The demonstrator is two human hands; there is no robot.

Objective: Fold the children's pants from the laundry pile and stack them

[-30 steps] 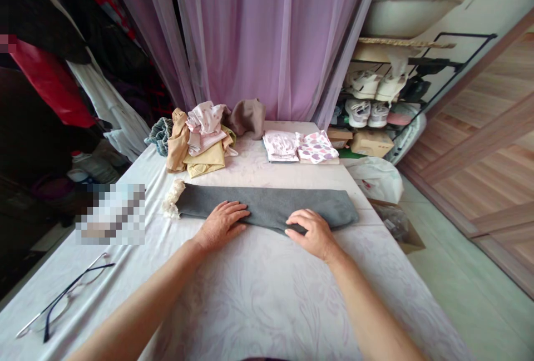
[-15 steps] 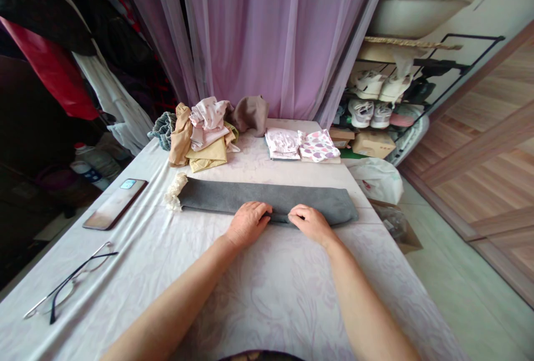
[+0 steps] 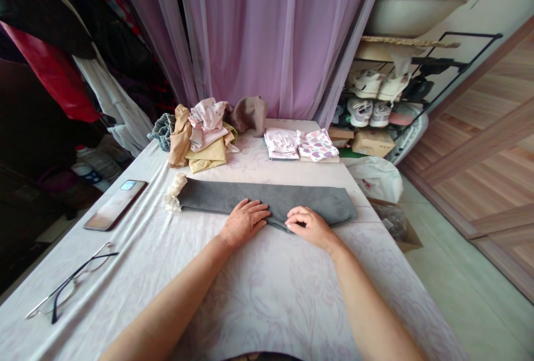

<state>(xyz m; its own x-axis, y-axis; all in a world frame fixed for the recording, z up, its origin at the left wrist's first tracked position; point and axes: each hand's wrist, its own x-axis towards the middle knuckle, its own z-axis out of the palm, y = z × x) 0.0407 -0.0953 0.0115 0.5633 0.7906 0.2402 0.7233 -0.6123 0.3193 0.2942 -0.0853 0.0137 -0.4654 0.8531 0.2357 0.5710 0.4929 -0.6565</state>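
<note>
Dark grey pants point(image 3: 233, 197), folded lengthwise into a long strip, lie across the table with a gathered cream end point(image 3: 175, 191) at the left. My left hand point(image 3: 246, 221) rests flat on their near edge, fingers stretched out and a little apart. Close to its right, my right hand point(image 3: 308, 226) has bent fingers and thumb pinched at the same edge. The cloth dips slightly toward me between the two hands. The fingertips of my right hand partly cover what they grip.
Rumpled clothes point(image 3: 204, 133) lie heaped at the table's back left, with folded clothes point(image 3: 300, 144) to their right. A phone point(image 3: 114, 205) and eyeglasses point(image 3: 70, 280) lie on the left. Beyond the right edge are a shoe rack point(image 3: 417, 60) and a plastic bag point(image 3: 375, 177).
My left hand has flattened out from a curled grip and shifted slightly left. My right hand stays near the same spot, and the near edge of the cloth between the hands bulges more toward me.
</note>
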